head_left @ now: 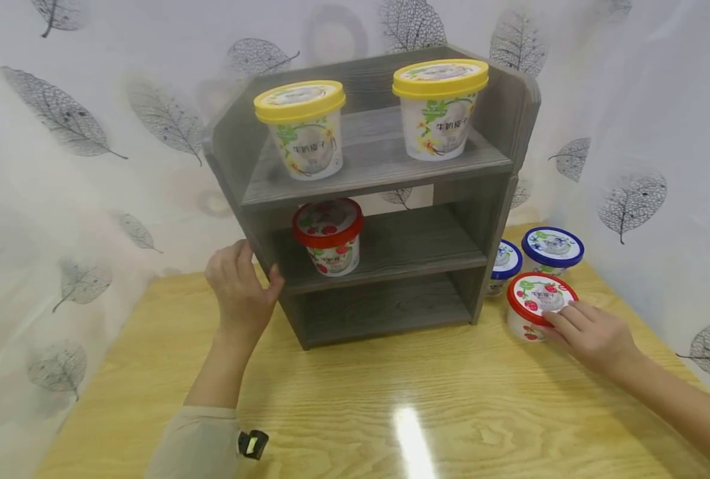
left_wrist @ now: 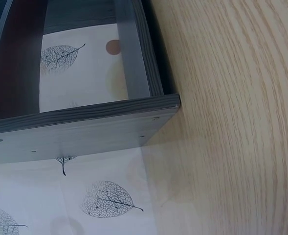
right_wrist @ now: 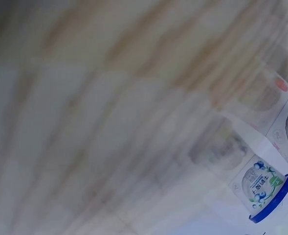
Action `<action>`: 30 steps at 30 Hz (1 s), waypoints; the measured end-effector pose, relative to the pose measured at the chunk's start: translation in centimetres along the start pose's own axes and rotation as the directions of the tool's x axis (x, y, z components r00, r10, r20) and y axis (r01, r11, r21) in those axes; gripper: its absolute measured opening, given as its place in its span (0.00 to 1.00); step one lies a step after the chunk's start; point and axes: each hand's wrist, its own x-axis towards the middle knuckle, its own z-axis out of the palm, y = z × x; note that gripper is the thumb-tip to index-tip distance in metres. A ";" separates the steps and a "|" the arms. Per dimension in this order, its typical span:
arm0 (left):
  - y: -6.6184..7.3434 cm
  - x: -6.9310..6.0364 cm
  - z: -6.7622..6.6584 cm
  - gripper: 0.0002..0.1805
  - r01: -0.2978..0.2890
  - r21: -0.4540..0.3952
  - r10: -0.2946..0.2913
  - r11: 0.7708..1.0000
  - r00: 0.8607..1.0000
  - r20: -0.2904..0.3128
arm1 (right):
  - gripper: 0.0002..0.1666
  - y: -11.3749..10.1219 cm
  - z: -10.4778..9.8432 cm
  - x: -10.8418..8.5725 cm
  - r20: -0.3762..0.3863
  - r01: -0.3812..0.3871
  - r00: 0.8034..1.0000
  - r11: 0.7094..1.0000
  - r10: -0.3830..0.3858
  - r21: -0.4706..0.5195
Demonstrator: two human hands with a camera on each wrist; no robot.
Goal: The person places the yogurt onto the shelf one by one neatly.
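Note:
A grey wooden shelf unit (head_left: 390, 283) stands on the table. My left hand (head_left: 237, 286) holds its left side panel, with the thumb at the front edge; the fingertips are hidden. To the right of the shelf, my right hand (head_left: 594, 332) grips a white tub with a red lid and strawberry pictures (head_left: 543, 299) by its near right side. Another red-lidded tub (head_left: 331, 236) sits at the left of the middle shelf. Two yellow-lidded tubs, the left one (head_left: 303, 133) and the right one (head_left: 441, 113), stand on the top shelf.
Two blue-lidded tubs, one farther back (head_left: 552, 246) and one beside the shelf (head_left: 503, 263), stand behind the held tub. Leaf-patterned sheeting (head_left: 151, 120) hangs behind the wood-grain table (head_left: 343, 392). A black strap piece (head_left: 253, 444) shows at the left sleeve.

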 end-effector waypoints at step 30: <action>0.0 0.0 0.2 0.23 -0.008 0.005 0.008 1.000 1.000 -0.006 | 0.26 -1.9 0.7 0.8 -0.046 0.098 0.994 0.993 -0.095 0.058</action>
